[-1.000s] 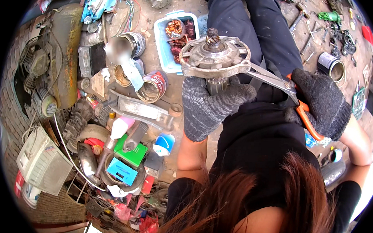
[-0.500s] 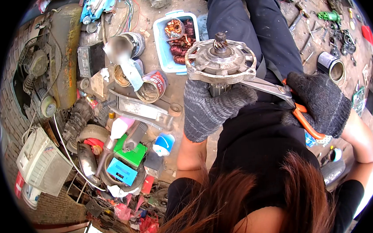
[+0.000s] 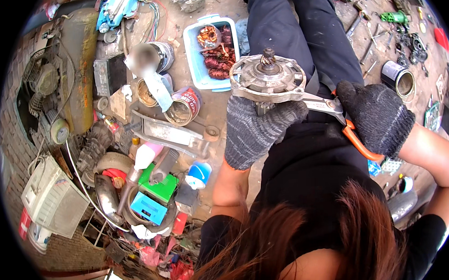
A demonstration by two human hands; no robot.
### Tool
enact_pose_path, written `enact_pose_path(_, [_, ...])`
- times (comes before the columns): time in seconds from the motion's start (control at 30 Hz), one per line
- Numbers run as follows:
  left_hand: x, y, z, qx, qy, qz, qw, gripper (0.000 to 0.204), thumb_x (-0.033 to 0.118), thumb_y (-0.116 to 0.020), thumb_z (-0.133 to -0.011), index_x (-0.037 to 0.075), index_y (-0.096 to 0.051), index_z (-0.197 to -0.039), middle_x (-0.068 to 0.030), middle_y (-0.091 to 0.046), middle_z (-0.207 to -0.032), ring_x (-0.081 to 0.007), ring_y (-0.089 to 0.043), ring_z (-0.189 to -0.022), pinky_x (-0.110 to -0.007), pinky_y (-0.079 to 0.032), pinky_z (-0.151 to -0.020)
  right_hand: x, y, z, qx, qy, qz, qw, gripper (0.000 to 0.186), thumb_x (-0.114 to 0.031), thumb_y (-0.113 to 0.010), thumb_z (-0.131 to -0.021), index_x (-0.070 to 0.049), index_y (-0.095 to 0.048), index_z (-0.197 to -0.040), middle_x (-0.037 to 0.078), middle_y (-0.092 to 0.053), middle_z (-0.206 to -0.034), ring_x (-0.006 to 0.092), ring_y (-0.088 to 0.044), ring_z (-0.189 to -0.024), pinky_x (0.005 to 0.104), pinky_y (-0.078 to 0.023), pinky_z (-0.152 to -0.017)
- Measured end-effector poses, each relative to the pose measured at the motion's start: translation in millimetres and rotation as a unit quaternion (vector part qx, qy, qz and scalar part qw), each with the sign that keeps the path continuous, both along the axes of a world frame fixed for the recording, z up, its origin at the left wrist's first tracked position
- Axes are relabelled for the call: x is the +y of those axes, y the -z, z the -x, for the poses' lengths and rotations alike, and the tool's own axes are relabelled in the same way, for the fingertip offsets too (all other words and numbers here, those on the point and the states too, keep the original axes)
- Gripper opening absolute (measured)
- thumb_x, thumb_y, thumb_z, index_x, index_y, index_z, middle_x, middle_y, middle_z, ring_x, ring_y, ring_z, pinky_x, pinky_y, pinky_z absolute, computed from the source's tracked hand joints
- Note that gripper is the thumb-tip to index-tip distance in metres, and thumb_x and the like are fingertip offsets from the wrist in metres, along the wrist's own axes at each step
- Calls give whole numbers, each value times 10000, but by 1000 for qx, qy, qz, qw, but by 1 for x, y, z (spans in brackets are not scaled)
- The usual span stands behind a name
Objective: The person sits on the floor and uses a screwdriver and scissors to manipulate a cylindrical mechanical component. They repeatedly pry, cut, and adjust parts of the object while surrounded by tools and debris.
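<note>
In a dark grey knit glove, my left hand is closed under a round metal motor end housing, holding it up in front of my lap. A toothed, pinion-like shaft sticks up from the housing's centre. My right hand, gloved alike, grips a pair of cutting pliers or snips with orange handles. Their steel jaws reach to the housing's right edge, and the tips are hidden behind its rim and my left thumb. Both hands are above my thighs and black shirt.
Beyond my left hand stands a light blue basket holding copper windings. Tin cans, a metal bracket and a green box crowd the left. Another can and scattered tools lie on the right.
The housing has shifted slightly right and down, tilting a little. My right hand and the pliers have moved left and slightly up, nearer my left hand.
</note>
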State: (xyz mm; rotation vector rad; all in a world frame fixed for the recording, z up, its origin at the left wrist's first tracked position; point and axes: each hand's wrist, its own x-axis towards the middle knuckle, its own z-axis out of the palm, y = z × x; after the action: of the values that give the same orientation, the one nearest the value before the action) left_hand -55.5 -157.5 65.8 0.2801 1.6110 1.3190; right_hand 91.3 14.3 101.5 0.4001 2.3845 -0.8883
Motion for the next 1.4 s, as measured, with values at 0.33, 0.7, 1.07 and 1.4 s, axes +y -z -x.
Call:
enact_pose_path(0.33, [5, 4, -1, 5, -14, -9, 1000, 362, 99, -773, -656, 39, -612, -975, -66, -647, -920, -159, -611, -828, -305, -473, -759, -10, 17, -7, 39, 22, -33, 998, 400, -250, -633, -706, -23, -517, -1015, 204, -599, -812, 380, -595, -709, 441, -478, -595])
enact_pose_path(0.7, [2, 11, -2, -12, -11, -7, 1000, 393, 100, -755, -670, 23, -584, -1015, -58, -636, -916, -149, -600, -800, -297, -471, -730, -10, 26, -11, 78, 13, -38, 996, 440, -244, -635, -698, -12, -516, -1052, 195, -600, -823, 368, -600, -711, 421, -484, -600])
enact_pose_path(1.07, [10, -2, 6, -71, 0, 33, 997, 337, 92, -729, -697, 17, -580, -989, -43, -615, -798, -92, -550, -595, -243, -442, -538, -11, 31, -6, 118, 41, -38, 991, 369, -165, -599, -670, -20, -524, -1001, 184, -576, -714, 368, -587, -623, 428, -458, -554])
enact_pose_path(1.4, [14, -4, 14, -17, 23, 0, 1000, 378, 126, -774, -666, 16, -592, -979, -60, -638, -825, -115, -582, -662, -261, -470, -596, 11, 3, 3, 128, 14, -12, 992, 370, -227, -617, -732, 1, -526, -1010, 221, -579, -790, 396, -574, -723, 444, -456, -609])
